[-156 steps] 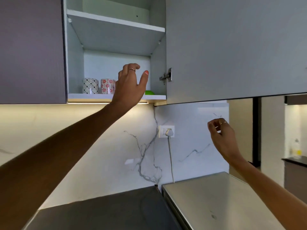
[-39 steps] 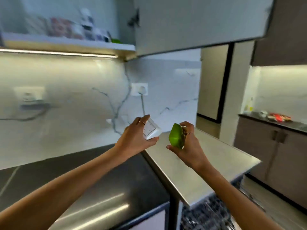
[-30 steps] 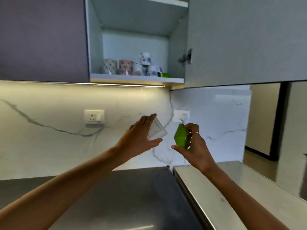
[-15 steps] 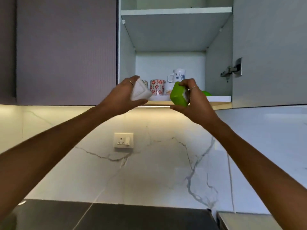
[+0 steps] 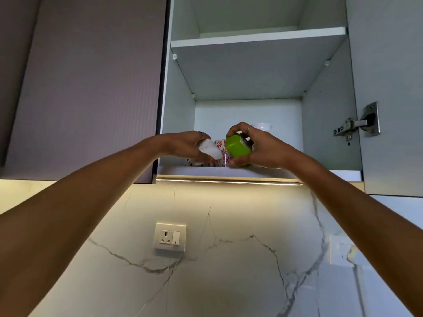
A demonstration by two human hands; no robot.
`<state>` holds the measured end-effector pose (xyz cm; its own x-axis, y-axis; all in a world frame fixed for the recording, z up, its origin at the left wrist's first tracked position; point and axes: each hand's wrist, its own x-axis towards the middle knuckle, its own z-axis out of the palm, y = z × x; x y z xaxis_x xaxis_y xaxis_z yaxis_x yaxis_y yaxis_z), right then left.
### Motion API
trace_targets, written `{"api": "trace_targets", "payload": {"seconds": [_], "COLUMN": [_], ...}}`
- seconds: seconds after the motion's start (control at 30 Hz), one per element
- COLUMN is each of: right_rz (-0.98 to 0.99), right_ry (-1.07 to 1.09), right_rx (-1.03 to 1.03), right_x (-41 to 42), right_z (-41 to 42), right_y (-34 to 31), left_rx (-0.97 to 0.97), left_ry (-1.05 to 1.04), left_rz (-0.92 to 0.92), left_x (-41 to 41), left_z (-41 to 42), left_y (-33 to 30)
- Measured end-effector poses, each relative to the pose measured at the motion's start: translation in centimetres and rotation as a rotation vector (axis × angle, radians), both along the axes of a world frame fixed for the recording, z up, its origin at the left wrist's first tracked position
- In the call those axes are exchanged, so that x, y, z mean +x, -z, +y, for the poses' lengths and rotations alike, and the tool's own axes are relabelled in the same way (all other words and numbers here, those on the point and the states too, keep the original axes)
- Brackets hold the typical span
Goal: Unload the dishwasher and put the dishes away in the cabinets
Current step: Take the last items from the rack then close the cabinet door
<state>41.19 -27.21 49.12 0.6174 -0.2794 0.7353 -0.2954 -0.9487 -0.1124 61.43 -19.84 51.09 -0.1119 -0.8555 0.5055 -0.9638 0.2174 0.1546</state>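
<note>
My left hand (image 5: 183,145) grips a small white square container (image 5: 209,151) at the mouth of the open wall cabinet. My right hand (image 5: 258,147) grips a green square container (image 5: 237,146), tilted on its side, just above the lower shelf (image 5: 251,173). Both hands are close together over the shelf's front edge. Behind them stand patterned mugs, one with red flowers (image 5: 220,147) and one dotted (image 5: 193,162), largely hidden. A white cup rim (image 5: 263,126) shows behind my right hand.
The cabinet door (image 5: 389,88) stands open at the right with its hinge (image 5: 359,123) showing. A bare upper shelf (image 5: 258,37) sits above. A closed purple-grey cabinet door (image 5: 87,88) is at the left. Below are a marble backsplash and a wall socket (image 5: 170,236).
Both hands have risen and reached into the cabinet with the white and green containers, now level with the lower shelf. The view has tilted further up.
</note>
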Motion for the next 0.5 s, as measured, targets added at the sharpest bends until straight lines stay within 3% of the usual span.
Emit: {"api": "trace_targets", "payload": {"seconds": [0.5], "right_rz": [0.157], "right_ry": [-0.075], "right_rx": [0.08], "right_x": [2.5], "right_z": [-2.8], "right_y": [-0.6], "left_rx": [0.333], "left_ry": [-0.08], "left_rz": [0.186], "left_x": [2.7], "left_z": [-1.9], "left_y": [-0.8]}}
